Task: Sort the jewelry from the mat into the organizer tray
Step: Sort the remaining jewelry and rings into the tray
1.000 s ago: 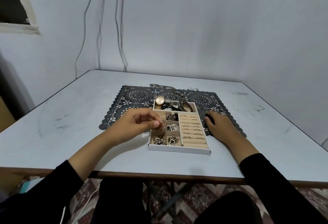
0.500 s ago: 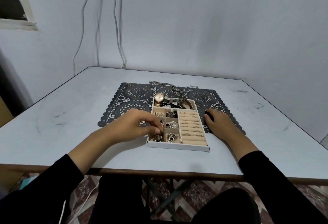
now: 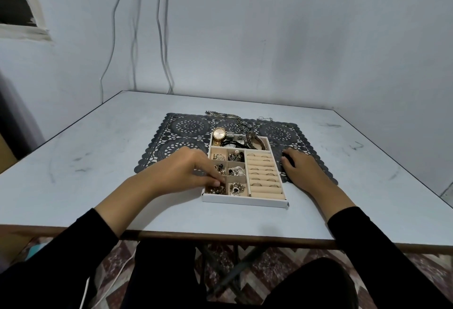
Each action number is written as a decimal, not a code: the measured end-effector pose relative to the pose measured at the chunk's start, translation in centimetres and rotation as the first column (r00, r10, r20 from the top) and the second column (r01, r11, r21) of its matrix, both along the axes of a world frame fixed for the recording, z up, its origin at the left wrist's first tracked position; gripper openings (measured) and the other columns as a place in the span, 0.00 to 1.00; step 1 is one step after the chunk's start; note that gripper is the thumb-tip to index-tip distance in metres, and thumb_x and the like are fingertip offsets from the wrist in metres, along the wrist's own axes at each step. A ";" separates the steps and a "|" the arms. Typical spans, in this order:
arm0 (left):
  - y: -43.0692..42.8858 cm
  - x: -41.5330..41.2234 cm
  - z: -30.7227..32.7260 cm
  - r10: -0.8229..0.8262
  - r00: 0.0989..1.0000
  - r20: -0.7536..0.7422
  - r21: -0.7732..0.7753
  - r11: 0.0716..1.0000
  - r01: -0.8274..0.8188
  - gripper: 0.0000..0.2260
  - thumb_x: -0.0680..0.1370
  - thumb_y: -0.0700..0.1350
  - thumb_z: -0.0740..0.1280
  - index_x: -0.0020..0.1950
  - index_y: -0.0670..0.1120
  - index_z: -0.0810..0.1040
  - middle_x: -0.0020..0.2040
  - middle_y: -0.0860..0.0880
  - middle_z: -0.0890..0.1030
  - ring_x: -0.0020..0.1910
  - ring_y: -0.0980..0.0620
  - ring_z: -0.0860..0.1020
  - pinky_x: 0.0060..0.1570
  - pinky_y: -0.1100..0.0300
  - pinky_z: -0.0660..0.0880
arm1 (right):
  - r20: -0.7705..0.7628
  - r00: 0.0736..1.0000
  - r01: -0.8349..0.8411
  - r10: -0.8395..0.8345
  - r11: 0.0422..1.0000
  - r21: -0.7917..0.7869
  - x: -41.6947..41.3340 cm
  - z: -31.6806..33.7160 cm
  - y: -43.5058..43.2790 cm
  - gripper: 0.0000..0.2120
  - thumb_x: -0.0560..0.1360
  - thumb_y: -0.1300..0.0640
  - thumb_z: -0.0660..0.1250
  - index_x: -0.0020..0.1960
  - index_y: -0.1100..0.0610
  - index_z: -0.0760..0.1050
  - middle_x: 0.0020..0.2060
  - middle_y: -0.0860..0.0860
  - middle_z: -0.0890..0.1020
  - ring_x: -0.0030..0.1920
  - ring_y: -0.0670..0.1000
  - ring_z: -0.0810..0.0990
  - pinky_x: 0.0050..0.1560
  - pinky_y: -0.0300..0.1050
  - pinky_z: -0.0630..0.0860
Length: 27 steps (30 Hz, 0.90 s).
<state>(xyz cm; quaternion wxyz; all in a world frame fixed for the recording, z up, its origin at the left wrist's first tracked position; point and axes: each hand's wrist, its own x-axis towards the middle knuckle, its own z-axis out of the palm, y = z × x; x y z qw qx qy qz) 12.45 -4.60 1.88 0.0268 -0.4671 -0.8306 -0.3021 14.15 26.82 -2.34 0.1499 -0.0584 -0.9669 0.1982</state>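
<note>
The white organizer tray (image 3: 245,201) lies on the near part of a dark lace mat (image 3: 186,127). Its small left compartments hold several pieces of jewelry, its beige ring rolls (image 3: 263,174) hold several rings, and a gold watch (image 3: 220,134) with bangles fills the far section. My left hand (image 3: 181,169) reaches into the near-left compartment (image 3: 217,189), its fingertips bunched in a pinch on a small jewelry piece that they mostly hide. My right hand (image 3: 304,171) rests flat on the mat just right of the tray. Thin chains (image 3: 220,114) lie on the mat's far edge.
The pale table (image 3: 98,161) stands in a corner, with walls behind and to the right. Cables (image 3: 161,39) hang down the back wall. The table's brown front edge (image 3: 220,236) is close to my body.
My left hand, which pinched a small piece above the tray's left side, has come down and toward me into the near-left compartment. My right hand has stayed on the mat.
</note>
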 end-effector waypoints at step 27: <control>1.7 -14.4 -2.6 0.485 0.875 -0.002 -0.261 0.844 -0.468 0.24 0.82 0.55 0.58 0.77 0.48 0.63 0.78 0.48 0.61 0.76 0.48 0.60 0.74 0.52 0.57 | -0.027 1.000 0.010 -0.011 1.000 -0.029 -6.6 1.1 2.4 0.21 0.79 0.54 0.62 0.70 0.58 0.69 0.65 0.55 0.75 0.65 0.53 0.72 0.64 0.43 0.66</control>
